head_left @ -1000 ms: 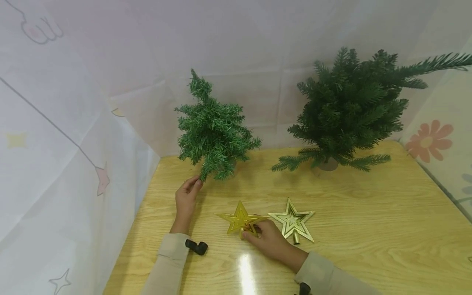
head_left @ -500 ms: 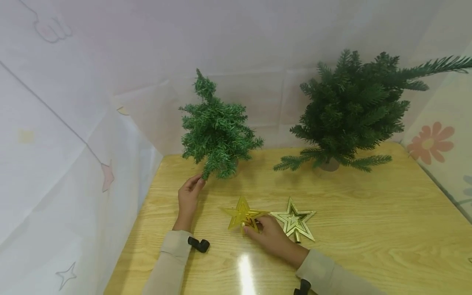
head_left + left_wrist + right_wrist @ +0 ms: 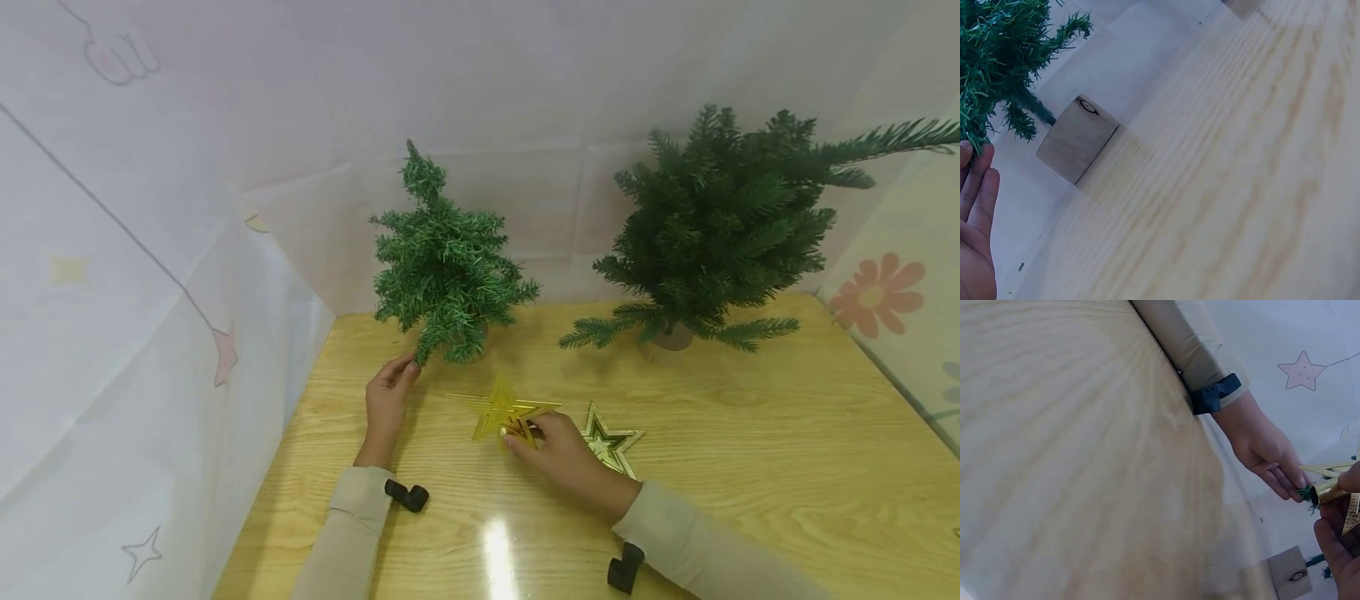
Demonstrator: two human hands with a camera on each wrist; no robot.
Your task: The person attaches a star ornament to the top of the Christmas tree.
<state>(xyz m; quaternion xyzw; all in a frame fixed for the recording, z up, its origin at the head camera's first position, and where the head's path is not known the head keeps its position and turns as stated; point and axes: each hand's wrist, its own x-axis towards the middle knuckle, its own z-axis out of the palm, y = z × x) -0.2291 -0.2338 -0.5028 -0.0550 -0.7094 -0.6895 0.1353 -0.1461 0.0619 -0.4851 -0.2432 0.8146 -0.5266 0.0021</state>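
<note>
My left hand (image 3: pixel 386 408) pinches the tip of a low front branch of a small artificial Christmas tree (image 3: pixel 450 267). In the left wrist view, thumb and fingers meet at the green needles, beside the tree's wooden base (image 3: pixel 1079 140). My right hand (image 3: pixel 566 458) holds a gold star tree topper (image 3: pixel 501 407) between thumb and fingers, over the table in front of that tree. The star's round hollow socket (image 3: pixel 1327 492) shows by the thumb in the right wrist view. A second gold star topper (image 3: pixel 611 442) lies on the table, partly hidden behind my right hand and wrist.
A larger, darker artificial tree (image 3: pixel 720 225) stands at the back right, with one long branch reaching right and low branches spreading over the wood-grain table (image 3: pixel 750 433). Printed cloth (image 3: pixel 300 100) hangs behind and to the left of the table.
My right hand has raised the held star slightly away from me, toward the small tree, and now covers part of the other star. My left hand keeps its pinch on the branch.
</note>
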